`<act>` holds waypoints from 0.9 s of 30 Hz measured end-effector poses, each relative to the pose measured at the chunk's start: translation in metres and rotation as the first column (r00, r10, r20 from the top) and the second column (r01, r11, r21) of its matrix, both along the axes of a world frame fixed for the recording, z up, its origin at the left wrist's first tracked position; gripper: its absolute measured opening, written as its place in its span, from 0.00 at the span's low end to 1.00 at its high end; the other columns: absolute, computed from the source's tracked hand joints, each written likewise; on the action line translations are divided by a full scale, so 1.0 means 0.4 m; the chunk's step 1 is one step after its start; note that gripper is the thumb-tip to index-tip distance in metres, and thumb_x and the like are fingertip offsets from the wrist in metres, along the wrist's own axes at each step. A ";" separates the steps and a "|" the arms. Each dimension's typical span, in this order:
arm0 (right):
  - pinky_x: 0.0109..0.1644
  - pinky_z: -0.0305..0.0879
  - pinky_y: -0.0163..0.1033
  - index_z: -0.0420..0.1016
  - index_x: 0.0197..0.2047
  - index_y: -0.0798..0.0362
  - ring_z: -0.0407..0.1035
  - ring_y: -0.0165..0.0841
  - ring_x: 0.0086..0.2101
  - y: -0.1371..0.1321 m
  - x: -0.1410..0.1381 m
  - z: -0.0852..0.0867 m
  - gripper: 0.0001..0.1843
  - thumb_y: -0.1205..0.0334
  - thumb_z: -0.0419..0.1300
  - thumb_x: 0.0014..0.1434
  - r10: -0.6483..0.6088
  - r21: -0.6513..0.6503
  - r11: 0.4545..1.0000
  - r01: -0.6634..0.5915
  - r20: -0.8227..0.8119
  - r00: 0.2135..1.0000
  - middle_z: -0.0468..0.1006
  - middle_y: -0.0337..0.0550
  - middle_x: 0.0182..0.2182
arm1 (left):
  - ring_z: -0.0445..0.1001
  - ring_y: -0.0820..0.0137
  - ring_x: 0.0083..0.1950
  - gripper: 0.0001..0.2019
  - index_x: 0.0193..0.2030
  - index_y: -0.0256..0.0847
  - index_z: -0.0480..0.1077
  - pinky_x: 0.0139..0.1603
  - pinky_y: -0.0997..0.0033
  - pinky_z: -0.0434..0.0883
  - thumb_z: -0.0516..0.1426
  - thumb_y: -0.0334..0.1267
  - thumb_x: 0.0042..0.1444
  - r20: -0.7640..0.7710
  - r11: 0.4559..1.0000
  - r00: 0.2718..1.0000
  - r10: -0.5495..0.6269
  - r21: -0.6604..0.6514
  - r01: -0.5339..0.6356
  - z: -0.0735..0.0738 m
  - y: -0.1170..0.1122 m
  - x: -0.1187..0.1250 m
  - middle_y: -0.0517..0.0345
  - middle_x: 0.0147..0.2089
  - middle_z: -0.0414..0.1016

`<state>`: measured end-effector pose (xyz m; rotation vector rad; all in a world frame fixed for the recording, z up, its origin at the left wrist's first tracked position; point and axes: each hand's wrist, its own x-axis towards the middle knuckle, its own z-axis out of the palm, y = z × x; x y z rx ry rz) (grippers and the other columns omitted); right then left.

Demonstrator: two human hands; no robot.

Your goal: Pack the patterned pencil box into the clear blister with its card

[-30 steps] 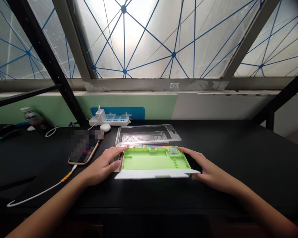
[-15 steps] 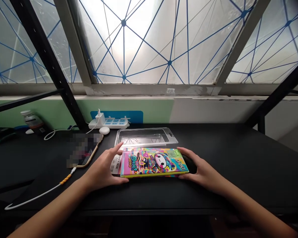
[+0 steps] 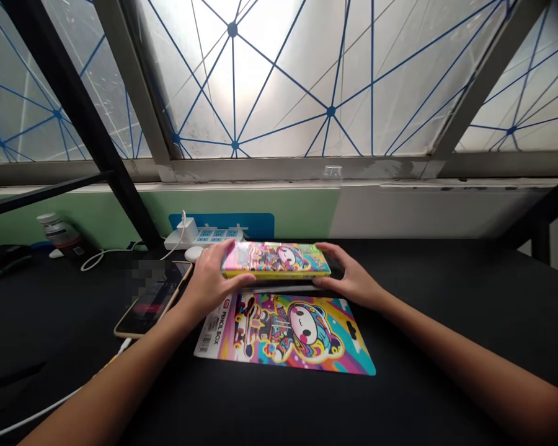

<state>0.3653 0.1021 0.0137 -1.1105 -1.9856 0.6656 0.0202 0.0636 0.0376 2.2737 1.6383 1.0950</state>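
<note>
A colourful pencil box with a cartoon figure on its lid is held between both hands at the back of the desk. My left hand grips its left end, thumb along the front edge. At the right end, my right hand grips with thumb in front and fingers behind. Nearer to me, a printed backing card marked PENCIL BOX lies flat on the desk. Just a thin edge of the clear plastic packaging shows below the box; the rest is hidden behind it.
A phone with a white cable lies left of my left hand. Behind it are a white power strip and a round white object. A bottle stands at the far left. Black frame posts rise beside the black desk.
Both hands have carried the pencil box away from me, off the backing card and over the clear packaging. The card is now uncovered. The camera view has shifted slightly.
</note>
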 end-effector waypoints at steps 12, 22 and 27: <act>0.68 0.52 0.69 0.69 0.63 0.49 0.54 0.55 0.70 -0.059 0.000 -0.016 0.23 0.50 0.56 0.70 -0.114 0.312 0.950 -0.028 0.428 0.897 0.64 0.58 0.70 | 0.56 0.45 0.74 0.31 0.70 0.36 0.63 0.71 0.38 0.60 0.49 0.57 0.70 -0.402 0.995 0.914 -0.051 -0.104 0.009 -0.044 -0.022 -0.003 0.37 0.75 0.56; 0.58 0.68 0.50 0.72 0.59 0.51 0.72 0.45 0.55 -0.199 -0.092 0.013 0.20 0.54 0.60 0.67 0.300 0.185 0.887 -0.423 0.466 0.833 0.79 0.54 0.54 | 0.60 0.46 0.74 0.30 0.74 0.45 0.59 0.69 0.40 0.65 0.55 0.51 0.69 -0.557 0.959 0.789 -0.260 -0.054 0.279 -0.035 -0.036 0.023 0.41 0.76 0.58; 0.72 0.47 0.67 0.54 0.76 0.46 0.49 0.57 0.71 -0.187 -0.098 0.027 0.46 0.31 0.57 0.63 0.485 -0.198 0.867 -0.458 0.546 0.683 0.53 0.55 0.75 | 0.60 0.44 0.74 0.30 0.69 0.38 0.65 0.68 0.37 0.64 0.51 0.57 0.70 -0.584 0.982 0.791 -0.185 -0.076 0.174 -0.041 -0.011 0.000 0.37 0.75 0.59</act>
